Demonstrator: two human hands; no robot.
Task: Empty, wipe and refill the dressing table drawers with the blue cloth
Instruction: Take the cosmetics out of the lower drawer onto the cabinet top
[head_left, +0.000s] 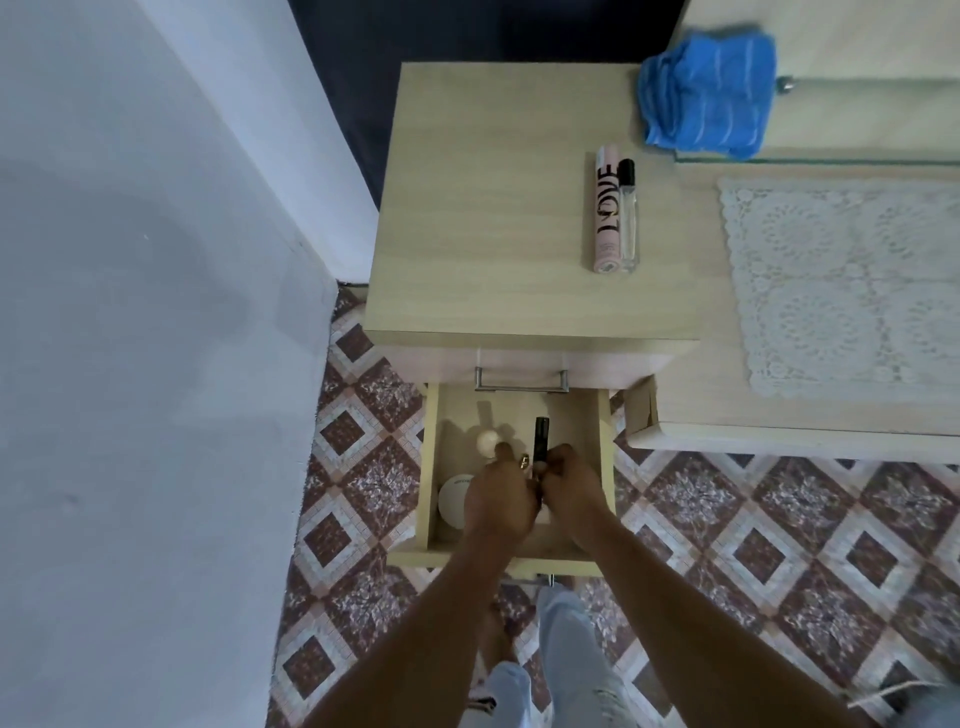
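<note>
**Head view: emptying was half done, wiping not yet begun**

The open drawer (432, 467) held a black tube (541, 434), a cream ball-shaped piece (487, 442) and a white jar (454, 501). Both hands were inside it. The right hand (571, 488) pinched the tube's lower end. The left hand (498, 501) was curled near a small gold piece (523, 461), and I could not tell if it held anything.

The blue cloth (709, 93) lay crumpled at the back right, well apart and untouched. A pink tube (608, 208) and a clear bottle (627, 218) lay touching on the cabinet top (483, 208), probably already taken out. Wiping and refilling remained. The upper drawer's handle (521, 384) overhung the open drawer; a lace mat (841, 286) lay to the right.
</note>
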